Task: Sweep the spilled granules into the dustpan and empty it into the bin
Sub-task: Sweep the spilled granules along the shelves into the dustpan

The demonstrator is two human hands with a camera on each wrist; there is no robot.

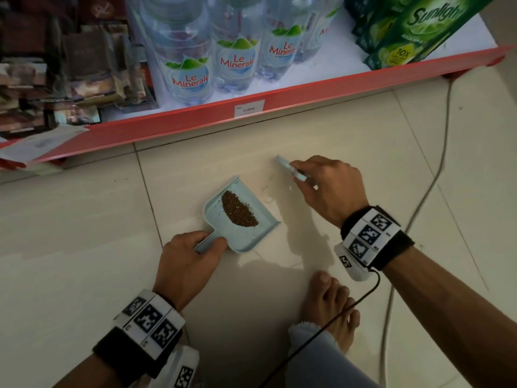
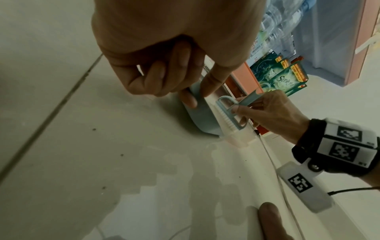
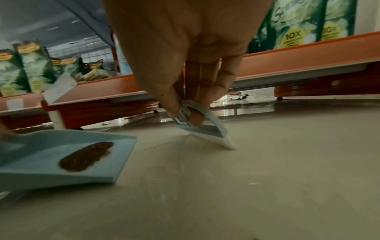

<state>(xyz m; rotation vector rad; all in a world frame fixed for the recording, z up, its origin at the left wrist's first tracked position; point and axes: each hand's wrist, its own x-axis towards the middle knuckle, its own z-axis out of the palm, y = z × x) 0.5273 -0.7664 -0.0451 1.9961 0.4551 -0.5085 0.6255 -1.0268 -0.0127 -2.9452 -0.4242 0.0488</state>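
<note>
Left hand (image 1: 186,264) is gripping the dustpan (image 1: 237,217) handle, centre frame, granules (image 1: 239,210) heaped inside; right hand (image 1: 327,189) is pinching the brush (image 1: 291,168), bristles down, just right of the pan's open lip; stray grains lying between.

The right hand (image 3: 185,68) is pinching a pale blue brush (image 3: 205,129), its bristles touching the floor (image 3: 246,186) beside the dustpan (image 3: 30,162) carrying brown granules (image 3: 86,156).

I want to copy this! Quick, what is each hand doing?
Left hand: closed, its grip on the handle of the dustpan.
Right hand: closed, pinching the small brush, bristles on the floor.
</note>
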